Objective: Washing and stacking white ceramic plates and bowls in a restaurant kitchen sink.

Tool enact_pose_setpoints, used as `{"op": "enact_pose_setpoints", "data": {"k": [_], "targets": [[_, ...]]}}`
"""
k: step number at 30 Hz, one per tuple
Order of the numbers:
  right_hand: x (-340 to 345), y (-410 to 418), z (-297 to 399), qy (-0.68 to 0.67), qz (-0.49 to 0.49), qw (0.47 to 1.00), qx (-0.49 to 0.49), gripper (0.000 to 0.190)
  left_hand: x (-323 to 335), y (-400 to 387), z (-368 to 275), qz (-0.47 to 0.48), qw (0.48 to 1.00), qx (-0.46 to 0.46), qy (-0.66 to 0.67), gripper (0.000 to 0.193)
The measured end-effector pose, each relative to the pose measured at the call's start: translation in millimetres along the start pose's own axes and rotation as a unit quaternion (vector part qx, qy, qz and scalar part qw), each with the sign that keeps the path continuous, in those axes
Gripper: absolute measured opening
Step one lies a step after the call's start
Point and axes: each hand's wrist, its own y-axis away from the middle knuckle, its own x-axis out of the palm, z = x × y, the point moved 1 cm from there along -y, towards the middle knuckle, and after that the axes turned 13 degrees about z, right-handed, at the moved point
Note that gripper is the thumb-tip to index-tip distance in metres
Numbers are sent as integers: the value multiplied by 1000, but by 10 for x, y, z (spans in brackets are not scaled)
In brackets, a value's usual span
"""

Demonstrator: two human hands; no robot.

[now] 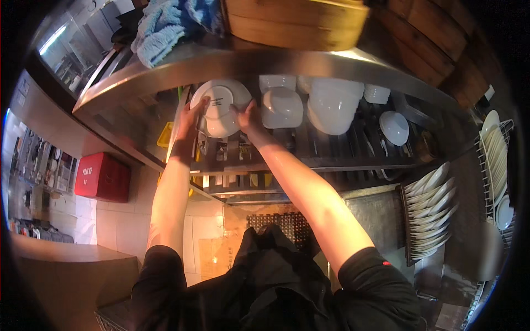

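Observation:
Both my hands reach onto a slatted shelf below a steel counter. My left hand (193, 113) grips the left side of a white dish (219, 118), turned bottom up with small printing on its base. Against its right side, my right hand (248, 116) presses with thumb and fingers. Whether the dish is one or a small stack, I cannot tell. Just right of my right hand lie white square bowls (282, 107), upside down. Farther right come a larger stack of white bowls (334, 106), and a small oval white bowl (394, 128).
Above the shelf, the steel counter's edge (248, 62) carries a blue cloth (159, 35) and a bamboo steamer (294, 22). White plates stand in a rack (430, 215) at right, with more in a wire rack (495, 157) beyond. A red cool box (103, 177) is on the left.

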Motion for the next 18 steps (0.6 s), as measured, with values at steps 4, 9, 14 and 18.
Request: {"op": "enact_pose_setpoints", "data": {"k": [4,9,14,18], "targets": [[391,-777,-311,-8,-56,996,-63,76,-458,-878,442,-27,993,74,-91,47],[283,-1278,-387,107,-31,981,-156,59,-615,-1397,761,87,973,213,23,40],[247,-1286,-306,115,-32,980,-157,62,-653,-1363,737,57,982,176,-25,39],[253,-1203,-310,114,-30,981,-156,65,-663,-1314,698,46,985,161,-49,38]]}}
